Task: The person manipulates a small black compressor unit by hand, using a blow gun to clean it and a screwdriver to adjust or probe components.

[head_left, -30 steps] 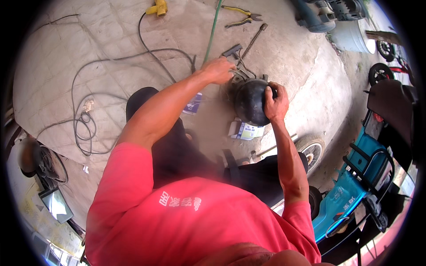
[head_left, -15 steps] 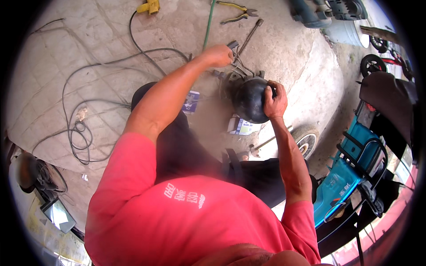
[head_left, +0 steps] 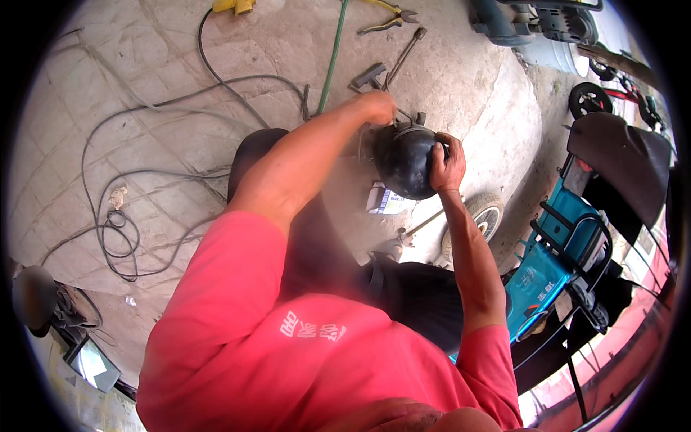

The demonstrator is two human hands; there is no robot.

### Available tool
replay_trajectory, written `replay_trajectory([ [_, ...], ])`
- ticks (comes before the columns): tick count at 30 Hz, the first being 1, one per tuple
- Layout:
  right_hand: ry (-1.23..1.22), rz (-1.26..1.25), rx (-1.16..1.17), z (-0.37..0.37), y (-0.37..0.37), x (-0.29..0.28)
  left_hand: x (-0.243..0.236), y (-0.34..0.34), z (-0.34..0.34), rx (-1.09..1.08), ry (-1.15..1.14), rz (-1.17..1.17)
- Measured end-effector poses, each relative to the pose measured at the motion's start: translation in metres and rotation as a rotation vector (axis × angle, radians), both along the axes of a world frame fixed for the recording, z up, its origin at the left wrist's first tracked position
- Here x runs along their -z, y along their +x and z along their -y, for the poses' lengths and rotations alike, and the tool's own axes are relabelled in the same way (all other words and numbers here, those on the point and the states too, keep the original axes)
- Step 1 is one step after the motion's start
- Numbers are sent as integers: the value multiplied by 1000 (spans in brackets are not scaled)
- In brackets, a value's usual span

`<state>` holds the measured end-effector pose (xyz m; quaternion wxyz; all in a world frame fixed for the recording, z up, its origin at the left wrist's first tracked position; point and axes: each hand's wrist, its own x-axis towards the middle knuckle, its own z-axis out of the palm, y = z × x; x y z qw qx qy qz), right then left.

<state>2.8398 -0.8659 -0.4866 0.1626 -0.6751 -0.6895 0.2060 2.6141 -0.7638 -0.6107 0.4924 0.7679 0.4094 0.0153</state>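
Evidently the step in hand is work on the top fittings of the black dome-shaped compressor (head_left: 404, 162), which sits on the concrete floor (head_left: 173, 144) in front of the person's knees. The right hand (head_left: 447, 163) is spread against the shell's right side, fingers curled over it, steadying it. The left hand (head_left: 377, 106) is closed at the top edge by the small pipes; whether it grips a tool or a fitting I cannot tell, since the knuckles hide it. Beyond lie a hammer (head_left: 391, 67), yellow-handled pliers (head_left: 385, 17) and a green hose (head_left: 332, 54); a small white box (head_left: 386, 199) rests just beside the shell. My judgement: the next move calls for a firm brace from the right hand while the left turns or pulls at the fitting.
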Motion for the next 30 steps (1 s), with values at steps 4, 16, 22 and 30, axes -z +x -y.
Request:
replay_trajectory([
  [4,6,3,-3,-1,-2,1,4,2,3,1,45,66],
  [16,44,-80,-27,-1,1,2,-34,-48,10,-189,-227,33],
  [22,66,-78,-30,0,3,2,-36,-48,-2,-155,-343,-72],
  [30,81,-103,-19,-1,3,1,-46,-49,1,-313,-451,28],
])
